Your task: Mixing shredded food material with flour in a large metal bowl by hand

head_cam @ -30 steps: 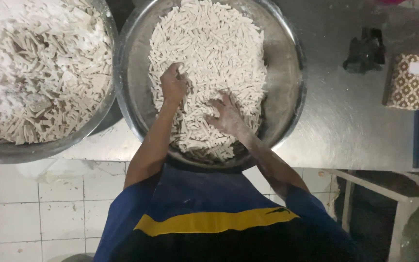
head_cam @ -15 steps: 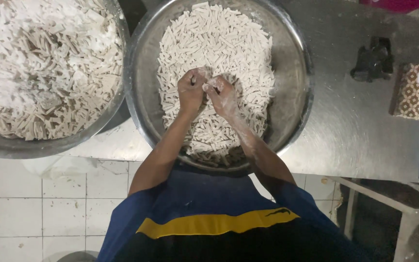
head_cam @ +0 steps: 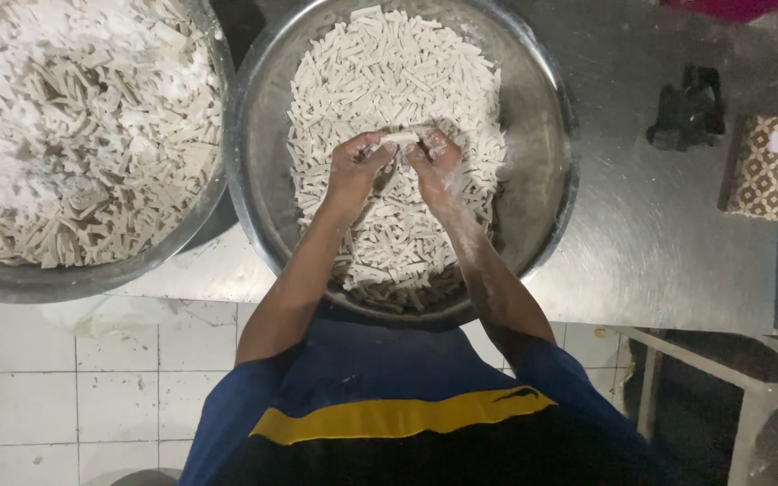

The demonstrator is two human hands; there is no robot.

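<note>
Hands (head_cam: 398, 157) pinching dough strip (head_cam: 401, 139) mid-bowl (head_cam: 551, 117), rim well apart

Even, soft overhead light; mild glare on the steel table (head_cam: 641, 225); image slightly soft, corners dim.

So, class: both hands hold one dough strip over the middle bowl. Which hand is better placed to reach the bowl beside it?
Left. The left hand is on the side nearer the second bowl; the right hand, also on the dough strip, would probably have to cross over it.
</note>
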